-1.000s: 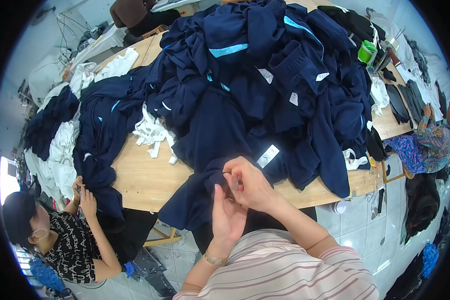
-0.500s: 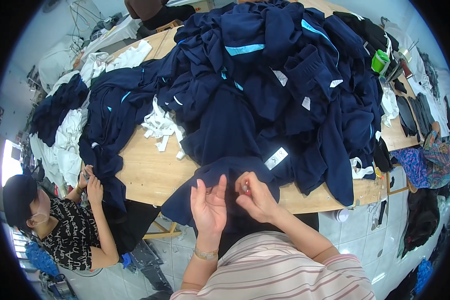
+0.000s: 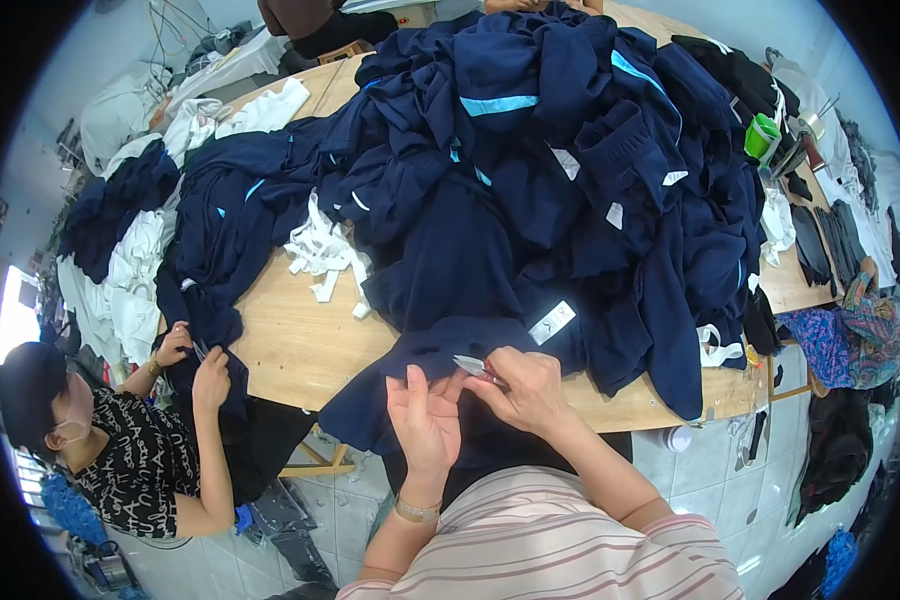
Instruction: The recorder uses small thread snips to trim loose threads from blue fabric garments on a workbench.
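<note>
Many navy garments [image 3: 570, 200] are heaped on wooden table [image 3: 300, 350] | tiled floor [image 3: 710, 470] | small snips [image 3: 473, 367] gripped by right hand [image 3: 525, 390] | left hand [image 3: 425, 420] held open against dark fabric [image 3: 420, 380].

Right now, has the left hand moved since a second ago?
Yes. The left hand has shifted leftward, farther from the white label on the navy garment and from the right hand holding snips.

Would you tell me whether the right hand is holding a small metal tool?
Yes, the right hand pinches small metal snips over the navy garment.
</note>
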Tool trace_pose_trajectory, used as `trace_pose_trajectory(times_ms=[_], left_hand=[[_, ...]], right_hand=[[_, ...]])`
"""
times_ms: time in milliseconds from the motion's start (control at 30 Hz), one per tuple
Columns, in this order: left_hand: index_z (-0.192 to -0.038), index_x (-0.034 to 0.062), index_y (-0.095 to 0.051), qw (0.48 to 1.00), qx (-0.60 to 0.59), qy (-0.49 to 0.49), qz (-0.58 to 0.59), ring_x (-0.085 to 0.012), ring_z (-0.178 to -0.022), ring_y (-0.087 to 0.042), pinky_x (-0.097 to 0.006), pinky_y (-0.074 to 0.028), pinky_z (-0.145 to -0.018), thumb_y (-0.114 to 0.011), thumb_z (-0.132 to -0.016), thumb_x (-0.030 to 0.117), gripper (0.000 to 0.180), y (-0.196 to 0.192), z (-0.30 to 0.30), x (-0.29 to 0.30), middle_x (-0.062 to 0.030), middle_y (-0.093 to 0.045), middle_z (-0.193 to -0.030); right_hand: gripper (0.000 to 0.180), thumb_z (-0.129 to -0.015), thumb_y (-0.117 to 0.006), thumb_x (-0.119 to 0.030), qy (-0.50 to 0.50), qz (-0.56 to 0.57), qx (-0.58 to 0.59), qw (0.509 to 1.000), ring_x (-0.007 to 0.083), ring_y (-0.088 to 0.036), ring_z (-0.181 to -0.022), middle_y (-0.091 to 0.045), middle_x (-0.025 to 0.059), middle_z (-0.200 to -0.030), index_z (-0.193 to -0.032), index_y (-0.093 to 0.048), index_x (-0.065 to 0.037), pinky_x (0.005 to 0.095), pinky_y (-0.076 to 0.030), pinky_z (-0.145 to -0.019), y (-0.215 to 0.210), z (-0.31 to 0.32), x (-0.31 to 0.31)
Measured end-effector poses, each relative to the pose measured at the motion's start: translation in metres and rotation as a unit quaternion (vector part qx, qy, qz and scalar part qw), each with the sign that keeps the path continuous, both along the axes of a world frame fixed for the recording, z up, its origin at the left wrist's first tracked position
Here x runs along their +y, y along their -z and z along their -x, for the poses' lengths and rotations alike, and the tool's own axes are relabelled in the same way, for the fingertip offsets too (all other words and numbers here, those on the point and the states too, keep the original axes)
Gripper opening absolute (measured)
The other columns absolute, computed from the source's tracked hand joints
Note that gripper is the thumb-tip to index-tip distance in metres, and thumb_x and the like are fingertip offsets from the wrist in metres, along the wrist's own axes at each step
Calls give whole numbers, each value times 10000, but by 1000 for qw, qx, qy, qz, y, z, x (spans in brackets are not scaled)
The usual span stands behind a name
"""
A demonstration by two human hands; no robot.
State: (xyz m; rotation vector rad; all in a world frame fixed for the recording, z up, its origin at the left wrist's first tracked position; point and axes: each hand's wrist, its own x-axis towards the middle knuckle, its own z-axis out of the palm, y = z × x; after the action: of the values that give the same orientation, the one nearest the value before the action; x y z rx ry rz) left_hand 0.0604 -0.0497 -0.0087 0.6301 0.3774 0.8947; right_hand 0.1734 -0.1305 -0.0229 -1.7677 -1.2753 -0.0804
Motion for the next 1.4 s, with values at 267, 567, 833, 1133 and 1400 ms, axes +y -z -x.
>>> trace_pose_trajectory(times_ms=[267, 567, 833, 1133, 1400], left_hand=[[-1055, 24, -457, 999, 17, -19, -20, -185, -913, -640, -330, -540, -848, -430, -993, 182, 171, 4, -1, -4, -123, -614, -1014], [-1077, 15, -454, 999, 23, -24, -23, -197, -945, -633, -344, -532, -867, -421, -997, 186, 192, 5, -1, -3, -135, -602, -1048], [-1107, 13, -450, 999, 21, -28, -38, -196, -971, -623, -349, -517, -882, -413, -999, 172, 196, 10, -1, -4, -134, -593, -1076], [-1094, 24, -447, 995, 37, -51, -73, -194, -964, -624, -354, -510, -877, -437, -992, 170, 179, 14, -2, -8, -132, -600, -1059], [-1090, 28, -451, 997, 31, -51, -51, -194, -982, -620, -365, -497, -901, -428, -996, 185, 184, 8, -1, -4, -128, -601, -1067]], right_hand=[[327, -734, -741, -340, 12, 26, -36, 999, 226, -514, -465, -517, 52, -582, -670, -550, -84, 304, -380, -458, -4, 1, -2], [335, -745, -734, -344, 11, 22, -41, 999, 224, -496, -456, -501, 50, -570, -654, -541, -85, 300, -358, -454, -3, -2, -1], [343, -746, -730, -357, 5, 22, -48, 999, 219, -487, -460, -499, 44, -567, -648, -538, -90, 298, -347, -464, -5, 0, 0], [329, -747, -729, -345, 2, 26, -47, 999, 220, -486, -461, -503, 39, -567, -654, -540, -93, 299, -350, -466, -6, -1, 0], [352, -792, -685, -394, 1, 6, -60, 998, 178, -466, -429, -489, 26, -535, -675, -521, -105, 285, -318, -447, -3, -3, 1]])
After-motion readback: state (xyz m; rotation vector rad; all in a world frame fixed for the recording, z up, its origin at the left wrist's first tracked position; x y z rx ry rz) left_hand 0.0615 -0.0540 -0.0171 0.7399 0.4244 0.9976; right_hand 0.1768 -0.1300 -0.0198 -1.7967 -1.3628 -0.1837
